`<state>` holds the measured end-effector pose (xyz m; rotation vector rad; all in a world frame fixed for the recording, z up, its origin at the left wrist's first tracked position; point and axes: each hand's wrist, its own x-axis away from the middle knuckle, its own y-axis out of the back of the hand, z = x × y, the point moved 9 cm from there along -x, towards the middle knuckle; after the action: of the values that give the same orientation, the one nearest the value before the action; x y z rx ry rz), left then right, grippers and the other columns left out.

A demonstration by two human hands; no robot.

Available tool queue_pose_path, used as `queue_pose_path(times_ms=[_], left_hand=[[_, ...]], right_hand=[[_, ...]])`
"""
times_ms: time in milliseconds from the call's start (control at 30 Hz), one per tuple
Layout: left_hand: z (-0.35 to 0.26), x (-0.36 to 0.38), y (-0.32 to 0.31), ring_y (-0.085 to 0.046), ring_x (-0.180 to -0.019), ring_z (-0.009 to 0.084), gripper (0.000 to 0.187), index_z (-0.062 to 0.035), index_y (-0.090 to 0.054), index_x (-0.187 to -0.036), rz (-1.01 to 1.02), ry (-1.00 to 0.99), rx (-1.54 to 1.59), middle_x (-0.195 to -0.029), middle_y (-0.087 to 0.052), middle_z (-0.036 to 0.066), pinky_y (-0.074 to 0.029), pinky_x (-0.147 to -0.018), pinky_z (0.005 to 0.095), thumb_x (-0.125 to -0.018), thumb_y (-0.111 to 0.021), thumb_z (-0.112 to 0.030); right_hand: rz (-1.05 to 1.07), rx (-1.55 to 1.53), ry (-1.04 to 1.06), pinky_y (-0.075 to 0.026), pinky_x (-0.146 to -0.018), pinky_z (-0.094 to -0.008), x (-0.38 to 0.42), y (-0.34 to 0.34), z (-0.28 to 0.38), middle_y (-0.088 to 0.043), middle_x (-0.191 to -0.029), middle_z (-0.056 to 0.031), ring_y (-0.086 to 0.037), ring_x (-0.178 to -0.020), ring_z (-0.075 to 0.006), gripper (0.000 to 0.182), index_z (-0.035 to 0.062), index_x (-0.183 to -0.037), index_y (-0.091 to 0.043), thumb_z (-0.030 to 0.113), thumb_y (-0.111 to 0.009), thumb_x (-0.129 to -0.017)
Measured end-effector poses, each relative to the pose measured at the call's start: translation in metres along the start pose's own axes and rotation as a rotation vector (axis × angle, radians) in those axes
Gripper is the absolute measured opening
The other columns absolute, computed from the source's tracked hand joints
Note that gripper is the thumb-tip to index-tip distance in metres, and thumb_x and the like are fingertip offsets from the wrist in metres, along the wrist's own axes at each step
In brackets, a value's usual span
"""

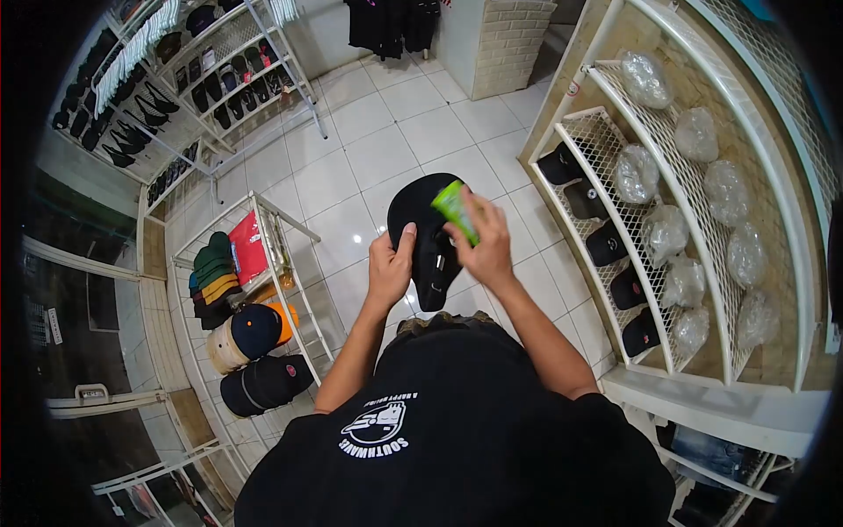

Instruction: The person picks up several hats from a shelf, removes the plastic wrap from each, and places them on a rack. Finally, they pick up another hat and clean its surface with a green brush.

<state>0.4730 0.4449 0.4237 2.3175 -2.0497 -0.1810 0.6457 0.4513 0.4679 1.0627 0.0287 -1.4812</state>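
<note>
A black cap is held up in front of my body, over the tiled floor. My left hand grips its left edge, with the thumb on top of the fabric. In my right hand is a bright green object, perhaps a brush or roller, with the fingers closed round it. The green object lies against or just over the cap's right side. Its underside is hidden from view.
A white rack on the left holds several caps and a red packet. Wire shelves on the right carry black caps and clear plastic-wrapped bundles. Sandals stand on shelves at the back left.
</note>
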Motion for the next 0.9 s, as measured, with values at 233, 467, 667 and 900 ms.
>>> queue_pose_path(times_ms=[233,467,667,900], left_hand=[[-0.013,0.003,-0.001,-0.040,-0.054,0.0054,0.038,0.0016,-0.059,-0.072,-0.022,-0.031,0.003,-0.057,-0.049,-0.004,-0.032,-0.047,0.0280,-0.100,-0.056,-0.024],[-0.005,0.003,0.009,-0.040,-0.054,0.0046,0.038,0.0016,-0.060,-0.072,-0.064,-0.042,0.033,-0.057,-0.049,-0.004,-0.030,-0.046,0.0276,-0.100,-0.056,-0.024],[-0.007,0.006,0.035,-0.041,-0.054,0.0045,0.036,0.0023,-0.061,-0.074,-0.120,-0.113,0.018,-0.057,-0.050,-0.004,-0.032,-0.047,0.0277,-0.100,-0.056,-0.023],[0.000,0.011,0.071,-0.042,-0.055,0.0060,0.034,0.0037,-0.063,-0.079,-0.120,-0.048,0.000,-0.058,-0.052,-0.001,-0.035,-0.048,0.0291,-0.099,-0.056,-0.023]], right_hand=[[-0.068,0.055,0.018,-0.044,-0.091,-0.0432,-0.004,0.004,0.006,-0.060,-0.120,-0.0179,-0.056,-0.105,-0.0364,0.064,0.0011,-0.137,-0.052,0.016,-0.075,-0.080],[-0.017,0.050,0.104,-0.045,-0.089,-0.0435,-0.017,-0.008,0.022,-0.059,-0.119,-0.0180,-0.056,-0.100,-0.0361,0.064,0.0048,-0.139,-0.052,0.017,-0.075,-0.080],[-0.152,0.151,0.015,-0.044,-0.090,-0.0433,-0.040,-0.019,0.022,-0.060,-0.116,-0.0196,-0.056,-0.101,-0.0368,0.061,0.0027,-0.136,-0.054,0.017,-0.075,-0.081],[-0.112,0.084,-0.043,-0.045,-0.090,-0.0417,-0.065,-0.057,0.019,-0.060,-0.117,-0.0192,-0.057,-0.101,-0.0361,0.064,0.0036,-0.139,-0.052,0.017,-0.075,-0.080]])
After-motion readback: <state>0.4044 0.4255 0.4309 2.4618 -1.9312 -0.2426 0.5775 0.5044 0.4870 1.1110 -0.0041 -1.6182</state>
